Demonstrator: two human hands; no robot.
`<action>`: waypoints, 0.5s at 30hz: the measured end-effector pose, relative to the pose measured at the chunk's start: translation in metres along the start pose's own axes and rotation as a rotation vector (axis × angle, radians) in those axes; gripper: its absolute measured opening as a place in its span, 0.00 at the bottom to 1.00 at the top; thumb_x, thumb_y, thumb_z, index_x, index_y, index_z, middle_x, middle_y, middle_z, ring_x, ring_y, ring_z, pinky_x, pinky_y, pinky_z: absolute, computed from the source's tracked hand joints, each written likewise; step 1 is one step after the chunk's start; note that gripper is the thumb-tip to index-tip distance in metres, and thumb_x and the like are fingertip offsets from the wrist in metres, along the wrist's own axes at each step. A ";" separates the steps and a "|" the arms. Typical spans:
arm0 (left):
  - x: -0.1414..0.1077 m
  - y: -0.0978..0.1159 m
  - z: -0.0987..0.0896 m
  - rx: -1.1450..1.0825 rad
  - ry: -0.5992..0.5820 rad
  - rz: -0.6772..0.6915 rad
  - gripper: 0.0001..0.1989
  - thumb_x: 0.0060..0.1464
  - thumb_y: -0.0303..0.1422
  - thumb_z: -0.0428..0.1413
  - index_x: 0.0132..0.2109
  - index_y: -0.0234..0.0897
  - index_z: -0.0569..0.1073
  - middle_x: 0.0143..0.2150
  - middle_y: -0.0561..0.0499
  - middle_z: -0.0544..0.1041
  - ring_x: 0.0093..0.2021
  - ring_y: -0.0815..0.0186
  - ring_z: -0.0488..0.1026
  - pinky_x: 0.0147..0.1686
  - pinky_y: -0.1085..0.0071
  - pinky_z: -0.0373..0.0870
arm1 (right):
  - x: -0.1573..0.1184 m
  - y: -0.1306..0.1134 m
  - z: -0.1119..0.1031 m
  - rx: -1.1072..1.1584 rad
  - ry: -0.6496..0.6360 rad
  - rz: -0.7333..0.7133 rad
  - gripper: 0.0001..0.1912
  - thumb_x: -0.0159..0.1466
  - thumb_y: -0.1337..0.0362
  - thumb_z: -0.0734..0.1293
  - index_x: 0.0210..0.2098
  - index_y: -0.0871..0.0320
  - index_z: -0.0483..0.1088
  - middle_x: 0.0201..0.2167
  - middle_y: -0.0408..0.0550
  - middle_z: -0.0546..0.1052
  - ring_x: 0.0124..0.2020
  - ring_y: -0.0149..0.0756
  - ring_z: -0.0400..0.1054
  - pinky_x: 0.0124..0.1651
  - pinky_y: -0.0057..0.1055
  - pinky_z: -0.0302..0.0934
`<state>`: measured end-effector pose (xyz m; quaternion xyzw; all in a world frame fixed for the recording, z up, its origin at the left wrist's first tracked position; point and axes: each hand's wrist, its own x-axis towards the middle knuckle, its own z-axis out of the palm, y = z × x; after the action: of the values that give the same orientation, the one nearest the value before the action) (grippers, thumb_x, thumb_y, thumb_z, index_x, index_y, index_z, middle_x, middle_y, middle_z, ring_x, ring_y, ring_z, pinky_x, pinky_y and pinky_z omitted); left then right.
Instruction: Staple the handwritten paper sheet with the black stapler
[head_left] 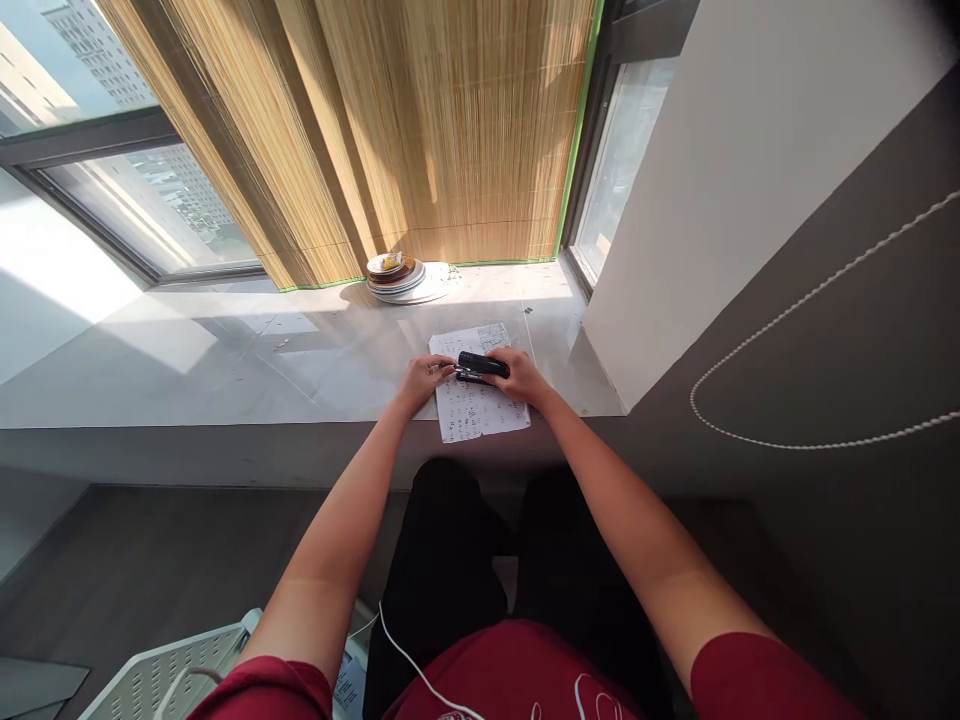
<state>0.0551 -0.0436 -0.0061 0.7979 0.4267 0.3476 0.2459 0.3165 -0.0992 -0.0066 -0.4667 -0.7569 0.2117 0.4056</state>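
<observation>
A black stapler (482, 364) lies crosswise above a sheet of paper (480, 412) covered in small dark handwriting or print. My right hand (521, 375) is closed around the stapler's right end. At the stapler's left end, a pale or metallic strip shows between its upper and lower parts. My left hand (424, 383) pinches there with its fingertips, by the paper's left edge; whether a small piece is between those fingers is too fine to tell. The sheet rests on the windowsill (337, 375), its lower end reaching past the sill's front edge.
A stack of plates and small dishes (397, 280) stands at the back of the sill, against a bamboo blind (465, 130). A beaded cord (765, 438) hangs in a loop at the right. A pale perforated plastic item (180, 665) is at the lower left.
</observation>
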 end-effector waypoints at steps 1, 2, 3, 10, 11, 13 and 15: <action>0.000 0.000 0.000 -0.003 0.001 0.007 0.11 0.60 0.37 0.63 0.45 0.39 0.86 0.43 0.45 0.86 0.43 0.56 0.80 0.46 0.61 0.74 | 0.000 0.000 0.000 0.000 0.000 -0.002 0.13 0.63 0.59 0.73 0.47 0.54 0.79 0.40 0.49 0.80 0.43 0.44 0.72 0.48 0.37 0.65; 0.000 -0.001 0.000 -0.010 0.001 0.018 0.11 0.60 0.37 0.63 0.46 0.39 0.86 0.43 0.45 0.86 0.43 0.56 0.80 0.45 0.61 0.74 | 0.000 0.000 0.000 0.000 0.001 -0.003 0.13 0.63 0.59 0.73 0.46 0.54 0.79 0.40 0.48 0.80 0.43 0.44 0.72 0.47 0.37 0.65; -0.001 -0.001 0.000 -0.022 0.004 0.028 0.11 0.60 0.37 0.63 0.46 0.39 0.85 0.44 0.45 0.86 0.44 0.56 0.80 0.45 0.62 0.74 | 0.001 0.000 0.000 0.002 0.003 -0.003 0.12 0.63 0.59 0.74 0.46 0.54 0.79 0.40 0.48 0.80 0.43 0.44 0.73 0.47 0.37 0.66; -0.003 -0.001 0.000 -0.047 0.008 0.027 0.09 0.58 0.39 0.63 0.42 0.40 0.84 0.42 0.47 0.86 0.43 0.59 0.80 0.43 0.64 0.75 | 0.002 0.009 -0.002 0.127 0.072 0.092 0.15 0.61 0.60 0.74 0.48 0.53 0.80 0.43 0.48 0.83 0.45 0.45 0.76 0.50 0.40 0.69; -0.004 -0.001 0.000 -0.043 0.007 0.029 0.09 0.58 0.39 0.63 0.41 0.39 0.84 0.41 0.47 0.86 0.42 0.58 0.80 0.44 0.63 0.75 | 0.002 0.010 -0.003 0.174 0.095 0.108 0.15 0.61 0.60 0.74 0.48 0.53 0.81 0.44 0.48 0.83 0.46 0.45 0.76 0.51 0.41 0.69; -0.005 0.001 0.000 -0.063 0.005 0.031 0.09 0.58 0.38 0.63 0.41 0.39 0.85 0.42 0.46 0.86 0.43 0.57 0.82 0.46 0.60 0.77 | 0.002 0.012 -0.005 0.271 0.155 0.134 0.16 0.59 0.60 0.75 0.47 0.53 0.81 0.44 0.47 0.84 0.46 0.45 0.77 0.52 0.42 0.70; -0.006 0.004 -0.001 -0.111 0.005 0.040 0.09 0.59 0.36 0.61 0.42 0.39 0.85 0.44 0.45 0.86 0.46 0.55 0.82 0.49 0.58 0.78 | 0.001 0.012 -0.007 0.352 0.219 0.154 0.16 0.58 0.60 0.76 0.45 0.54 0.82 0.43 0.47 0.84 0.46 0.45 0.78 0.53 0.41 0.70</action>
<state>0.0540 -0.0509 -0.0053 0.7904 0.3915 0.3777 0.2817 0.3286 -0.0931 -0.0104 -0.4653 -0.6216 0.3191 0.5434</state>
